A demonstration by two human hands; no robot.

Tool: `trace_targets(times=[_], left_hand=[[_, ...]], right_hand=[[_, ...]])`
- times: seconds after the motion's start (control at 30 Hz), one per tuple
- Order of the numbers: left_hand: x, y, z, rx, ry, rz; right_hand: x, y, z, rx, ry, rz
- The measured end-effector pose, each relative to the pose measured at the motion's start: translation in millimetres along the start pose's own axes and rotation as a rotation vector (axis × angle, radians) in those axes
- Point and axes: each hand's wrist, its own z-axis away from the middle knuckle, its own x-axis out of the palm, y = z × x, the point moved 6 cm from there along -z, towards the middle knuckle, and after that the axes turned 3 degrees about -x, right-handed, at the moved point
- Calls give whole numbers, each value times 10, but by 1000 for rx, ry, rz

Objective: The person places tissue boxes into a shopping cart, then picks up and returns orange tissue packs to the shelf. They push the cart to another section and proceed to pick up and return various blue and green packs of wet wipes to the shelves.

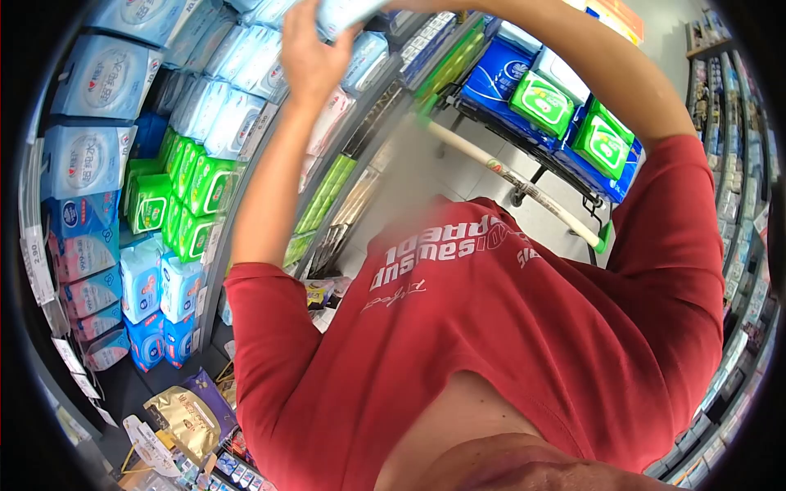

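Note:
My left hand (315,61) is raised at the top of the view, its thumb and fingers closed around the end of a light blue soft pack of wipes (348,15). The upper part of that pack is cut off by the frame edge. Below and beside the hand, rows of similar light blue packs (232,123) lie stacked on the shelf. My right arm reaches across the top toward the same pack. Only a sliver of my right hand (422,3) shows at the upper edge, and its fingers are out of sight.
Green packs (209,186) and blue packs (147,340) fill the left shelving. A shopping cart with a pale handle (516,182) stands ahead, carrying large blue packages (497,69) and green packs (542,105). More stocked shelves (737,180) line the right side. A gold bag (184,419) lies at lower left.

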Motion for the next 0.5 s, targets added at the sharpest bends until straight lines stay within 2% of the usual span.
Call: trace_targets(times=[0.07, 0.13, 0.17, 0.2, 0.23, 0.3, 0.33, 0.4, 0.5], left_hand=[[327, 144, 308, -81, -37, 141], [724, 235, 622, -261, -125, 332], [929, 258, 779, -374, -209, 375], [1185, 252, 972, -672, -320, 674], [1381, 268, 1065, -720, -362, 767], [1678, 314, 1371, -1156, -427, 1021], [1729, 378, 1386, -1156, -433, 1019], [1857, 442, 1525, -1402, -441, 1035], [2042, 486, 1632, -1479, -420, 1044]], right_hand=[[61, 86, 371, 152, -168, -111], [333, 244, 815, 299, -280, -193], [501, 343, 1030, 338, -304, -258], [610, 399, 1236, 509, -427, -366], [667, 410, 1382, 514, -425, -366], [823, 553, 1720, 702, -375, -414], [862, 586, 1819, 713, -310, -421], [946, 654, 2011, 772, -303, -446], [998, 684, 2205, 820, -266, -384]])
